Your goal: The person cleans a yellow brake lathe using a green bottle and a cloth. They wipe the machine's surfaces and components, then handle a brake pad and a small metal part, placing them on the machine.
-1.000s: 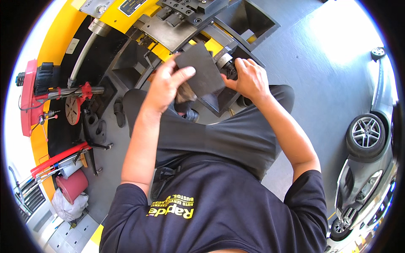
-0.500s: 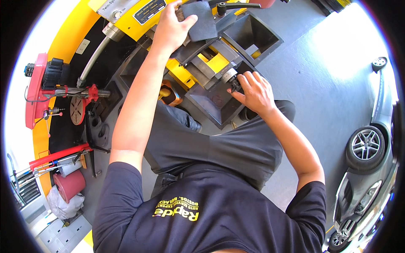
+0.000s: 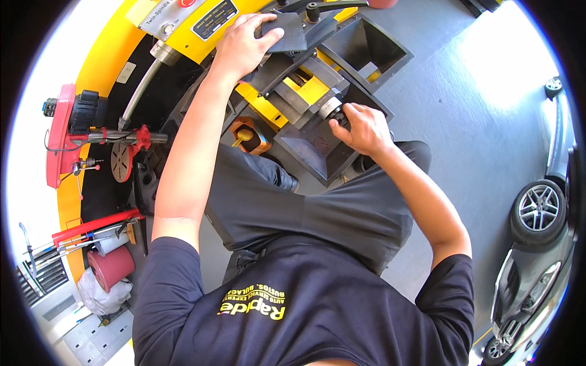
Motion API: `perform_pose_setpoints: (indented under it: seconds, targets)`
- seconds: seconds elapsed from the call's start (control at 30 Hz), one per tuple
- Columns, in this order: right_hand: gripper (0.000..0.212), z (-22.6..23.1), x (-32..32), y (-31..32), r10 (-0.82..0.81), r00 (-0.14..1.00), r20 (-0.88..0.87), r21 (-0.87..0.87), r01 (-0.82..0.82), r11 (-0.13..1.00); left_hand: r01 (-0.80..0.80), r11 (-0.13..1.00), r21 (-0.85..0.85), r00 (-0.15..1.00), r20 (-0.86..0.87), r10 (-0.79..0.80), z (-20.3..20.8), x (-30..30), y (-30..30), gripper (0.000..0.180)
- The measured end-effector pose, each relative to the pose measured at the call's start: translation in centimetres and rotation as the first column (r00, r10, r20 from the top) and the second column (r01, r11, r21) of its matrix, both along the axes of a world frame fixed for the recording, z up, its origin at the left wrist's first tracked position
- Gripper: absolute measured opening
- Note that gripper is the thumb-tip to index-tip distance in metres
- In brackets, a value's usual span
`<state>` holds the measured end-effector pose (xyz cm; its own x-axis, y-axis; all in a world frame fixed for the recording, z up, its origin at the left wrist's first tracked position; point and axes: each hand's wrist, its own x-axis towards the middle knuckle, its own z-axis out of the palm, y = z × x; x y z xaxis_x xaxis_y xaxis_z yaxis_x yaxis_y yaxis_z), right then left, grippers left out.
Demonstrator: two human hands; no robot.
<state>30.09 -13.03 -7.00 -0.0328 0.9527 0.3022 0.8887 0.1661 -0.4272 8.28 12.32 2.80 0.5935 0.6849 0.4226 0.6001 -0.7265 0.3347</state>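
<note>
A dark rectangular plate is gripped at its left edge by the left hand, the thumb laid over its upper face. The plate is held over the yellow-and-grey lathe, just left of a black clamp lever; whether the lathe is touched by it cannot be told. A black handle, set beside a silver collar, appears to be grasped by the right hand, though it is largely covered by the curled fingers. Below the collar, a black chip tray is seen.
</note>
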Motion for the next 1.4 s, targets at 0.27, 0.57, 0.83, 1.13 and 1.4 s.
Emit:
perform_pose_setpoints:
  seconds: [0.27, 0.57, 0.83, 1.13, 1.4]
  targets:
    - [0.066, -2.7, -3.9, -1.3, -0.490, -0.504, -0.712, -0.268, -0.449, 0.852, 0.028, 0.963, 0.267, 0.972, 0.218, -0.089, 2.7, -0.5, -3.9, 0.034]
    - [0.052, 2.1, -1.8, -3.1, -0.270, 0.924, -0.272, -0.063, 0.263, 0.963, 0.191, 0.978, -0.081, 0.980, 0.080, -0.184, -5.1, 0.0, -19.1, 0.036]
    - [0.041, 0.6, -0.3, -1.5, -0.058, 0.998, -0.038, 0.014, 0.059, 0.998, 0.175, 0.980, -0.092, 0.972, 0.175, -0.157, -5.8, 0.8, -20.4, 0.033]
    - [0.068, -3.4, -2.4, -1.2, -0.554, -0.230, -0.800, -0.519, -0.198, 0.832, 0.158, 0.458, -0.875, 0.844, 0.361, 0.397, -10.1, 3.1, -24.8, 0.037]
    - [0.056, 0.1, -1.6, -2.7, -0.503, 0.506, -0.701, -0.474, 0.197, 0.858, 0.484, 0.070, -0.872, 0.692, 0.430, 0.580, -11.8, 4.8, -24.1, 0.064]
